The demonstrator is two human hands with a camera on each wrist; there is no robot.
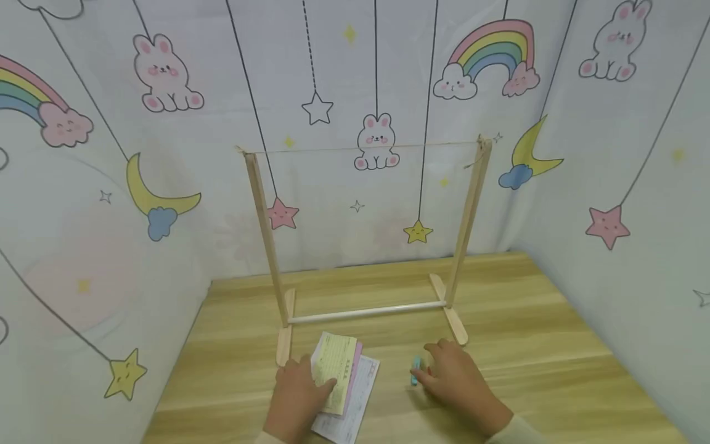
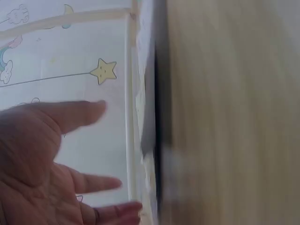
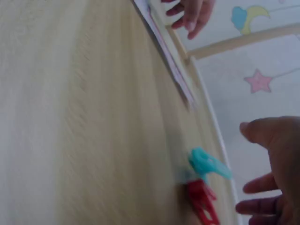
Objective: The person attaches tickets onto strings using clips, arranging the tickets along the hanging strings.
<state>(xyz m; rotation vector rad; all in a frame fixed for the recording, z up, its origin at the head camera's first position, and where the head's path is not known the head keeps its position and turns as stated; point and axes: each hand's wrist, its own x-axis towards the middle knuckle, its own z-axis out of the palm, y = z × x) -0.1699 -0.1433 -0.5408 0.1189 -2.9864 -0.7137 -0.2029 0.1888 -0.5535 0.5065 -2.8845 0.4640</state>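
Observation:
Small sheets of printed paper lie overlapping on the table: a yellow slip (image 1: 339,361) on top, a pink sheet (image 1: 353,376) under it and a white sheet (image 1: 363,394) lowest. My left hand (image 1: 296,394) is over their left side, thumb spread across the yellow slip; touching or hovering, I cannot tell. To the right, my right hand (image 1: 457,379) reaches over a teal clip (image 1: 415,372), fingers apart. In the right wrist view a red clip (image 3: 202,201) lies beside the teal one, and a gap shows between both clips and the fingers.
Behind the hands stands a wooden frame: a left post (image 1: 266,234), a right post (image 1: 468,228), a string (image 1: 333,148) tied between their tops and a white bar (image 1: 366,312) low down. Flat feet support it on the wooden table (image 1: 543,345). A patterned cloth wall (image 1: 355,234) encloses the back and sides.

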